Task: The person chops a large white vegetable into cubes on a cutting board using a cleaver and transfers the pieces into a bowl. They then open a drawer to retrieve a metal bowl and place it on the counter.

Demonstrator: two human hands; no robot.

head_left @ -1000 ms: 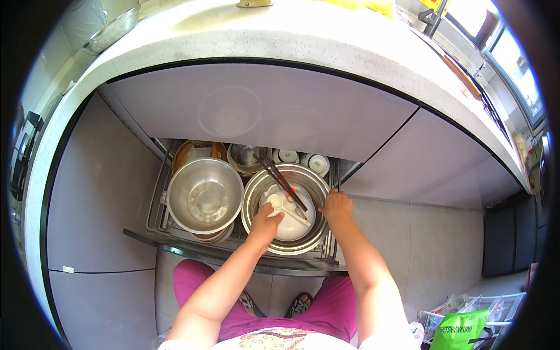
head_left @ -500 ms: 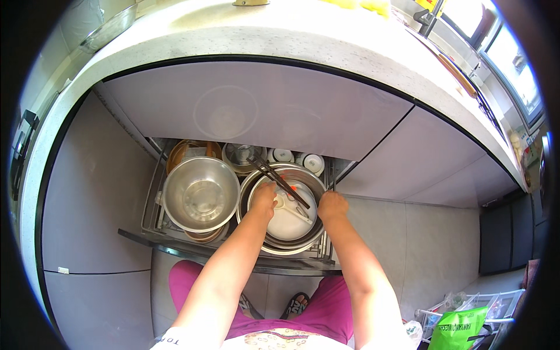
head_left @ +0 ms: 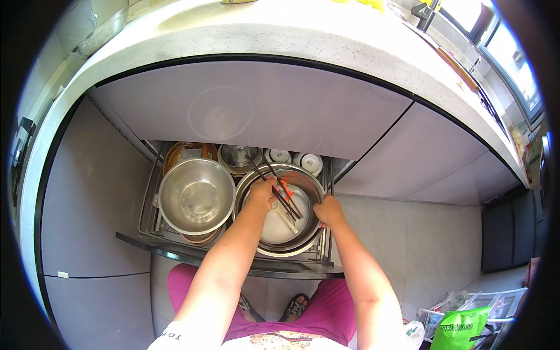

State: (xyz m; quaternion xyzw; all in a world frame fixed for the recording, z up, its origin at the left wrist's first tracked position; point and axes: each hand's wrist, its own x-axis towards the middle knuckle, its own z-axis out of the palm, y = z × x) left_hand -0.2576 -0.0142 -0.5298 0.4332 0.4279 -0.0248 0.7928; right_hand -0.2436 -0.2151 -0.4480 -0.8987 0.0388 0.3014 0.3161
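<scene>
A wide metal basin [head_left: 315, 184] sits in the pulled-out drawer, nested with another round metal vessel. Inside it lie dark chopsticks [head_left: 282, 199], a pale-handled utensil [head_left: 286, 220] and something orange-red [head_left: 284, 188]. My left hand [head_left: 262, 194] reaches in over the basin, its fingers closed around the chopsticks; its palm side is hidden. At the basin's right rim, my right hand [head_left: 330, 211] grips the edge with curled fingers. A second, shiny metal bowl [head_left: 197, 195] stands to the left with nothing in it, on top of brownish dishes.
Behind the basins, the drawer holds white cups [head_left: 311, 164], a glass-like lid or bowl [head_left: 239, 154] and orange-brown items [head_left: 181, 154]. The drawer's dark front edge [head_left: 233, 263] crosses before my knees. Above hangs the pale countertop [head_left: 233, 42]. A green bag [head_left: 461, 329] sits in a white rack lower right.
The chopsticks have shifted from lying across the back rim to leaning further into the basin, spread apart. My left hand moved slightly up and left; my right hand now curls over the rim.
</scene>
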